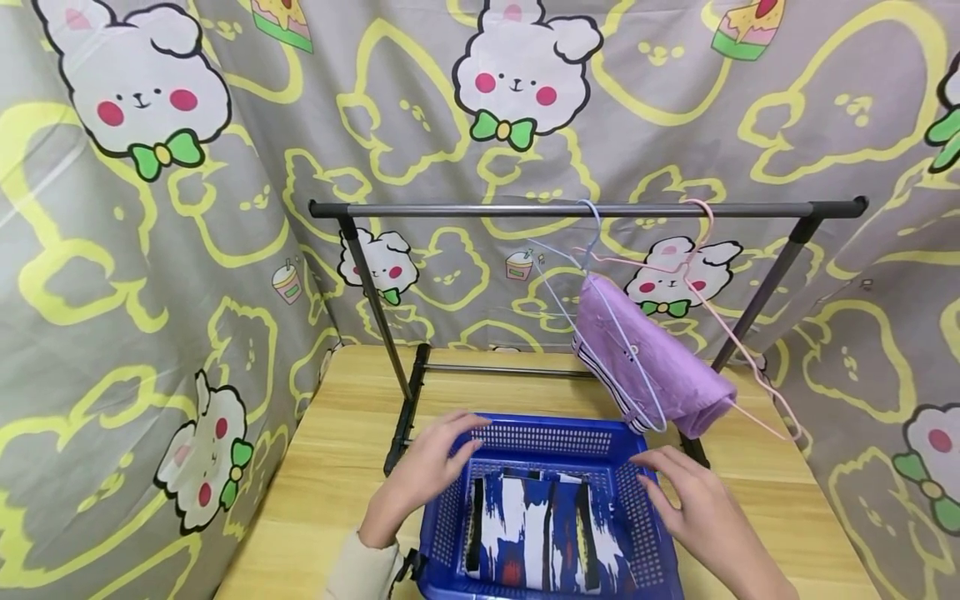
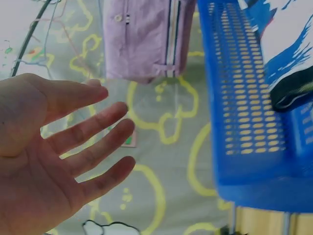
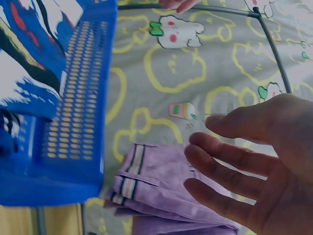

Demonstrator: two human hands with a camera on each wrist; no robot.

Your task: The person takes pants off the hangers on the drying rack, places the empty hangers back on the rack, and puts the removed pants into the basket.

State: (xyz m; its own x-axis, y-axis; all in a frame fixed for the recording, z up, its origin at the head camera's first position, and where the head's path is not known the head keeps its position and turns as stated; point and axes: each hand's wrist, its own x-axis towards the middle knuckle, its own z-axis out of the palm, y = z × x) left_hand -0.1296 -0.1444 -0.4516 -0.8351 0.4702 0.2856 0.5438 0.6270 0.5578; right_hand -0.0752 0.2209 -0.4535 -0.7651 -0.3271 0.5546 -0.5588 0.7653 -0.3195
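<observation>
A blue plastic basket (image 1: 438, 533) with perforated walls stands at the table's front. Folded inside lies a blue, white and black patterned cloth (image 1: 536, 525), touched by neither hand. My left hand (image 1: 431, 458) hovers over the basket's far left corner, fingers spread and nothing in them. At the right rim, my right hand (image 1: 693, 500) holds nothing, its fingers loosely extended. Beyond the basket a folded purple garment (image 1: 637, 350) with a striped band hangs from the rack, its lower end near the right hand. A blue hanger (image 1: 592, 233) and a pink hanger (image 1: 705, 242) hook over the bar there.
The dark metal rack (image 1: 450, 211) spans the back of the wooden table (image 1: 300, 500), its feet behind and beside the basket. Grey curtains (image 1: 420, 100) with yellow outlines and white rabbits enclose the back and both sides.
</observation>
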